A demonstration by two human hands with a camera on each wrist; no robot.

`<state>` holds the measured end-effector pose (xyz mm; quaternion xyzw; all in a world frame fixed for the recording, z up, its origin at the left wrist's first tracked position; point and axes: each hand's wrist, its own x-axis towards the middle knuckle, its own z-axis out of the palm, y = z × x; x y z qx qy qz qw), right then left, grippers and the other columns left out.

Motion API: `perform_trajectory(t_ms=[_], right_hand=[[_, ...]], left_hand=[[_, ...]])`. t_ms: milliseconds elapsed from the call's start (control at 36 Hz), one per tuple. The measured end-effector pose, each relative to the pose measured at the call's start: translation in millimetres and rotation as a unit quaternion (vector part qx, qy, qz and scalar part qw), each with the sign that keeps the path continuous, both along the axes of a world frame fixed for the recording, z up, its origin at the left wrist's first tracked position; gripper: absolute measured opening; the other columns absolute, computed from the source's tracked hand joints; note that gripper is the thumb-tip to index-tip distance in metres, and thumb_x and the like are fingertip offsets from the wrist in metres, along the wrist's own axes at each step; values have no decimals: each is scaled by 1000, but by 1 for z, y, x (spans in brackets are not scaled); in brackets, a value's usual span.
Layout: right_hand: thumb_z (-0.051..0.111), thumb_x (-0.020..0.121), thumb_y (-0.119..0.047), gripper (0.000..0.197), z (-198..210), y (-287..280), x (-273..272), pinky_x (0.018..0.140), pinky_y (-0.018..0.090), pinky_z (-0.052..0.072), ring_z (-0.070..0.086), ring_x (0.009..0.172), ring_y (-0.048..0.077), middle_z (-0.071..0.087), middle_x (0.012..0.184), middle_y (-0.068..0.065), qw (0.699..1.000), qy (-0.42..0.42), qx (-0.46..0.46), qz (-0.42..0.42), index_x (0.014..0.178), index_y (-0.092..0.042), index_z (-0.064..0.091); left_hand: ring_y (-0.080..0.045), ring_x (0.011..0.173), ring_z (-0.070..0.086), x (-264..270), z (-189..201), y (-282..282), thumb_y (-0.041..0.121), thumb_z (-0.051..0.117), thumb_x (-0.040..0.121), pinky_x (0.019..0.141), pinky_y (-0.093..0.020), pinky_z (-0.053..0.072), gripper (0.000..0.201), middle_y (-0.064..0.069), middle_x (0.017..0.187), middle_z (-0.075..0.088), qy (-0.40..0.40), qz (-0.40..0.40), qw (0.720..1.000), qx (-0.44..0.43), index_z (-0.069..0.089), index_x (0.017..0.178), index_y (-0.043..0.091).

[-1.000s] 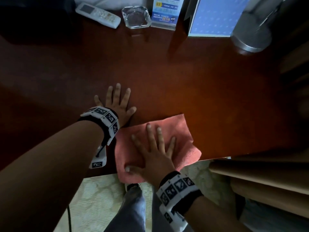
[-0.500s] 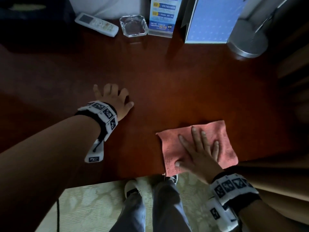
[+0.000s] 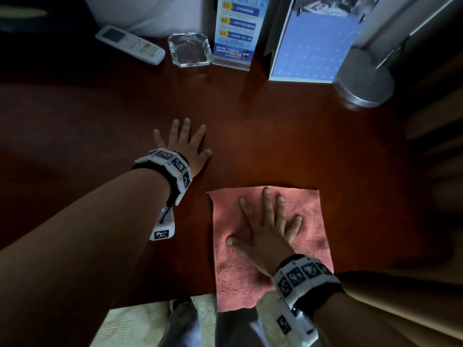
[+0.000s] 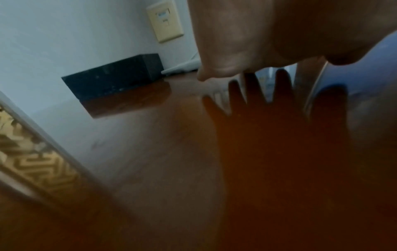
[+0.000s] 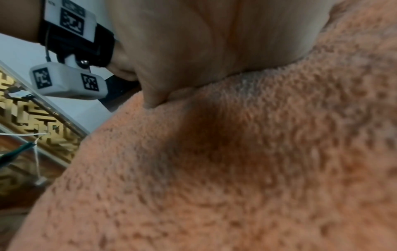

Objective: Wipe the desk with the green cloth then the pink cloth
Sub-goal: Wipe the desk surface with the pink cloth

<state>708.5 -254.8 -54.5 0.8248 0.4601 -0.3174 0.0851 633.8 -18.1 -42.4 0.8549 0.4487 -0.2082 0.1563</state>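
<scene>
The pink cloth (image 3: 270, 246) lies flat on the dark red-brown desk (image 3: 275, 146), its near edge hanging over the desk's front. My right hand (image 3: 269, 226) presses on the cloth with straight, spread fingers. In the right wrist view the pink cloth (image 5: 236, 169) fills the frame under the right palm (image 5: 204, 42). My left hand (image 3: 183, 144) rests flat on the bare desk to the left of the cloth, fingers spread. The left wrist view shows the left hand (image 4: 257, 42) above its dark reflection on the desk (image 4: 150, 152). No green cloth is in view.
Along the desk's back edge stand a white remote (image 3: 130, 45), a glass ashtray (image 3: 190, 50), a blue leaflet stand (image 3: 236, 31), a blue card (image 3: 310, 43) and a round metal lamp base (image 3: 363, 81). A black box (image 4: 111, 76) sits by the wall.
My right hand slid the pink cloth from beside the left hand out to the right, then a little back toward the middle. The left hand stayed on the desk and its fingers spread flat.
</scene>
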Motion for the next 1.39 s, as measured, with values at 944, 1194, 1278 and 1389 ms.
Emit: perform_trajectory(t_ms=[944, 1194, 1278, 1389], right_hand=[[30, 85, -74, 73, -5, 214, 97, 101, 72, -10, -29, 140, 31, -32, 154, -4, 988, -27, 72, -133, 144, -54, -8], [28, 89, -70, 71, -10, 236, 146, 108, 68, -9, -28, 140, 35, -30, 155, -2, 979, -30, 75, -189, 145, -50, -11], [24, 84, -75, 75, -17, 233, 169, 109, 65, -9, -26, 140, 36, -28, 155, -2, 975, -43, 56, -213, 146, -48, -9], [29, 81, -77, 85, -19, 231, 183, 109, 64, -9, -24, 141, 38, -24, 157, 2, 977, -44, 47, -202, 149, -41, -8]], left_hand=[[-24, 138, -34, 8, -8, 2, 71, 17, 88, 108, -61, -14, 76, 2, 147, -41, 15, 34, 996, -82, -24, 143, 39], [-24, 137, -34, 6, -15, 2, 73, 18, 86, 107, -60, -14, 77, 3, 145, -44, 26, 25, 997, -66, -27, 141, 42], [-24, 137, -34, 5, -16, 2, 73, 19, 86, 107, -60, -14, 77, 3, 146, -43, 19, 26, 997, -65, -27, 141, 42], [-24, 138, -33, 5, -17, 1, 73, 19, 86, 108, -60, -14, 77, 4, 147, -42, 9, 28, 998, -58, -26, 141, 43]])
